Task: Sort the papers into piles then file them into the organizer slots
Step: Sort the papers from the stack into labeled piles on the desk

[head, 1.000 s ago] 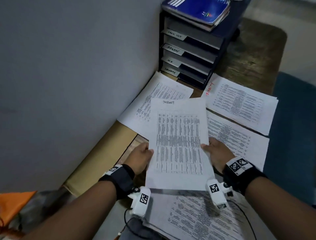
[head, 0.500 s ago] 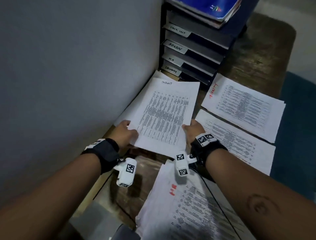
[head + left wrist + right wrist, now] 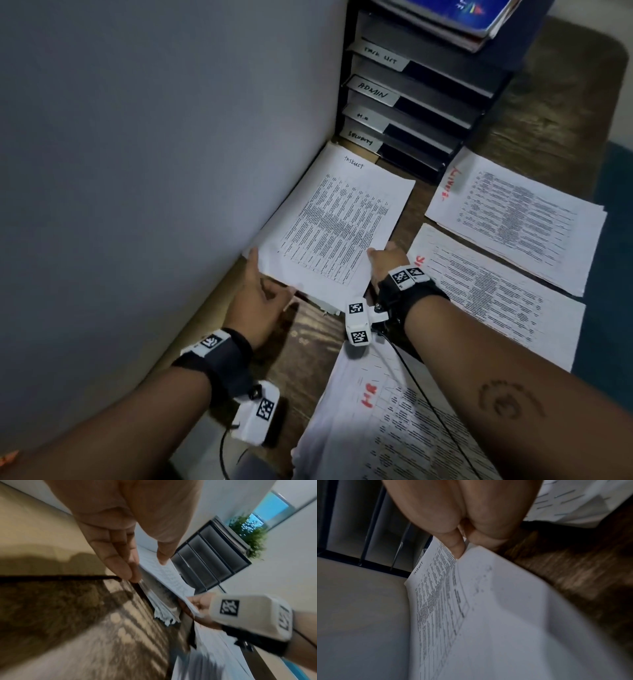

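Right hand (image 3: 385, 262) pinches the near right corner of the task-list sheet (image 3: 339, 226) — the right wrist view shows the thumb (image 3: 457, 547) on the printed face and fingers curled under the edge. Left hand (image 3: 260, 301) sits at the sheet's near left corner, fingers (image 3: 120, 566) fairly straight and together against the paper stack's edge, the thumb (image 3: 163, 557) over the top sheet; whether it truly grips, I can't tell. The sheet lies over the task-list pile (image 3: 320, 301) hard against the grey wall (image 3: 154, 171), its far edge pointing to 12 o'clock at the black organizer (image 3: 421, 102), whose slot labels read TASK LIST, ADMIN, H.R and SECURITY from top down. Blue books (image 3: 459, 13) rest on the organizer. At 2 o'clock from the hands lies the pile marked in red for security (image 3: 517, 219); at 3 o'clock, just beside the right wrist, another printed pile (image 3: 496, 294), its red mark partly hidden; at 5 o'clock, nearest the body, the H.R pile (image 3: 394, 428) — all on the dark wooden table (image 3: 308, 349).
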Demonstrator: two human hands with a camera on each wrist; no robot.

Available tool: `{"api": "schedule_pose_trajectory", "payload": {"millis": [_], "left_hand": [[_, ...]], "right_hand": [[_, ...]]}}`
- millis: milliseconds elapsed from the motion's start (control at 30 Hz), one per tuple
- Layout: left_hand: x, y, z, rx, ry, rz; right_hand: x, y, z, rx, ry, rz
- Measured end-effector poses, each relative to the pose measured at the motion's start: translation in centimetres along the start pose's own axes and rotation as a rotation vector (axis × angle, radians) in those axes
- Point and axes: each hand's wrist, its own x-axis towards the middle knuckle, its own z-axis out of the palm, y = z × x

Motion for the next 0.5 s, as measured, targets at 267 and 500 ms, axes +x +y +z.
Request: {"api": "schedule_pose_trajectory", "payload": {"millis": [267, 500], "left_hand": [[-1.2, -1.3, 0.9, 0.167, -0.152, 0.024], [0.0, -0.8, 1.3, 0.124, -0.177, 0.005]], "right_hand": [[-1.1, -0.3, 0.9, 0.051, 0.032, 0.010], [-1.6, 0.4, 1.2, 0.118, 0.095, 0.002]]}}
